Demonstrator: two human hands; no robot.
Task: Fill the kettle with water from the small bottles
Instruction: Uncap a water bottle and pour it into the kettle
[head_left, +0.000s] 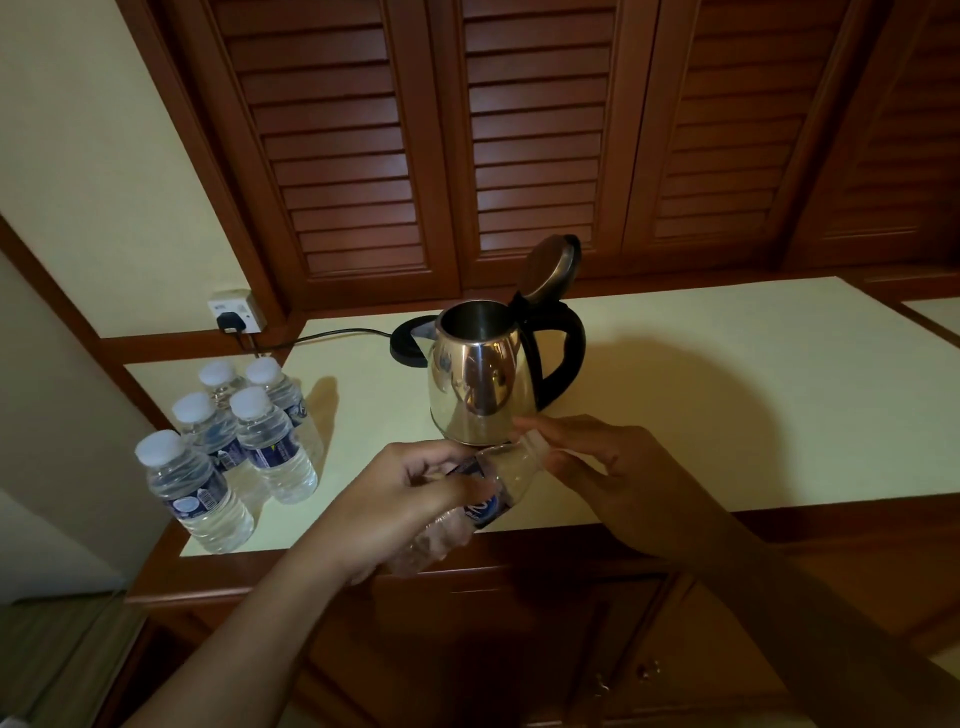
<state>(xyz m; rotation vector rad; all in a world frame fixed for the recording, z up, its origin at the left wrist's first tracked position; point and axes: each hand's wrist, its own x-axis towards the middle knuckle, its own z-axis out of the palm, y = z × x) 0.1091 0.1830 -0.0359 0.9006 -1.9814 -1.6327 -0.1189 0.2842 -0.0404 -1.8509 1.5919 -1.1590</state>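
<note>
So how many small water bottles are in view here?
6. Five capped bottles stand grouped at the counter's left end; one held bottle sits between both hands, before the kettle.

Light: dim, warm | Shadows: soft on worktop (727, 374) | Glare: kettle (480, 379) | Blur: held bottle (467, 499) | Edges: bowed
</note>
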